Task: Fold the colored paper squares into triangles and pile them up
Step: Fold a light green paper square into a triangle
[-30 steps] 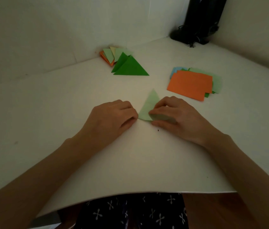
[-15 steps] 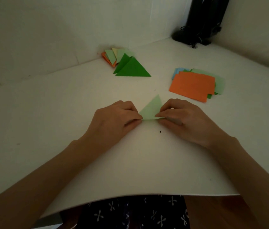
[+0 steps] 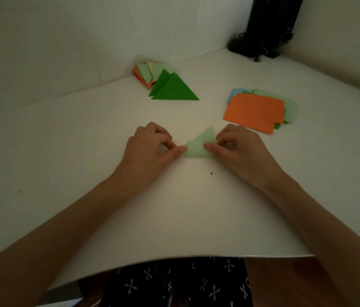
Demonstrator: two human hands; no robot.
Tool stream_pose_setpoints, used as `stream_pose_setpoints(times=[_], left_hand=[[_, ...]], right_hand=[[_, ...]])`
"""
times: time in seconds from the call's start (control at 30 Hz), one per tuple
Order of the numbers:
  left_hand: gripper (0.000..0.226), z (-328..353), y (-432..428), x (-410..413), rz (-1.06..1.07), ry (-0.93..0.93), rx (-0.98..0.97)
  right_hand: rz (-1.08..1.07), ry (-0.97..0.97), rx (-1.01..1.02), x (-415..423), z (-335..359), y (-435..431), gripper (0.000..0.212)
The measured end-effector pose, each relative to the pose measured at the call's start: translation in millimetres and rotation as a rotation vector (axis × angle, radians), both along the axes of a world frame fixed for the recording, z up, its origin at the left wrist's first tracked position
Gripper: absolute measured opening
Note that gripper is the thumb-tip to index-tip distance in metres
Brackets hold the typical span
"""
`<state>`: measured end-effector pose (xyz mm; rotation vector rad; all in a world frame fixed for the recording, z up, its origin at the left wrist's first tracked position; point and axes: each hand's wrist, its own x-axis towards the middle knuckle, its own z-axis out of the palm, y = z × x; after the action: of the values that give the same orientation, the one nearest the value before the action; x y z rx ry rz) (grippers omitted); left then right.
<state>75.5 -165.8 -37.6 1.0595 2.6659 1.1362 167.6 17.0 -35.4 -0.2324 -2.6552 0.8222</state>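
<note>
While left hand [image 3: 150, 151] pinches, right hand [image 3: 238, 151] grips pale green paper [image 3: 196, 148].

At one o'clock the top edge cuts off a black object [image 3: 269, 25]. Fingers [image 3: 211, 148] hide both side corners of the light green paper [image 3: 198, 148].

No writing, label, brand, number or sign can be read on anything here

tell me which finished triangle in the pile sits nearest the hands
The frontmost dark green triangle. It shows whole and uncovered, while the other triangles lie behind it, partly covered: one more dark green, the rest pale green, yellow or orange.
</note>
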Motion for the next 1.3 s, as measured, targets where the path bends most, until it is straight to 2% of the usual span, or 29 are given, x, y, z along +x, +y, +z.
stream_pose_setpoints(times=[0.13,0.4,0.53,0.67,0.77,0.87,0.93,1.0,1.1,1.3], left_hand=[[0.019,0,1,2,0.022,0.013,-0.007],[0.022,-3,4,3,0.057,0.073,-0.034],[0.023,-6,4,3,0.067,0.151,-0.071],[0.013,-4,2,3,0.023,0.26,-0.133],[0.007,-3,2,4,-0.122,0.371,-0.099],[0.025,-1,-1,7,-0.265,0.479,-0.121],[0.039,0,-5,11,-0.327,0.586,-0.231],[0.049,2,-10,15,-0.337,0.654,-0.317],[0.051,5,-14,17,-0.333,0.664,-0.335],[0.053,6,-16,18,-0.361,0.683,-0.376]], right_hand=[[-0.06,-0.025,0.07,-5,-3,-3,0.026],[-0.043,-0.027,0.236,-2,-5,-4,0.021],[-0.062,0.034,0.339,-1,-12,-4,0.021],[-0.052,-0.016,0.323,2,-15,0,0.038],[0.056,0.002,0.303,6,-10,7,0.041],[0.209,0.065,0.504,10,1,8,0.054],[0.326,0.047,0.645,11,7,2,0.063],[0.383,0.043,0.759,13,10,-2,0.064],[0.403,0.024,0.91,16,12,2,0.062],[0.339,0.031,0.866,38,10,22,0.064]])
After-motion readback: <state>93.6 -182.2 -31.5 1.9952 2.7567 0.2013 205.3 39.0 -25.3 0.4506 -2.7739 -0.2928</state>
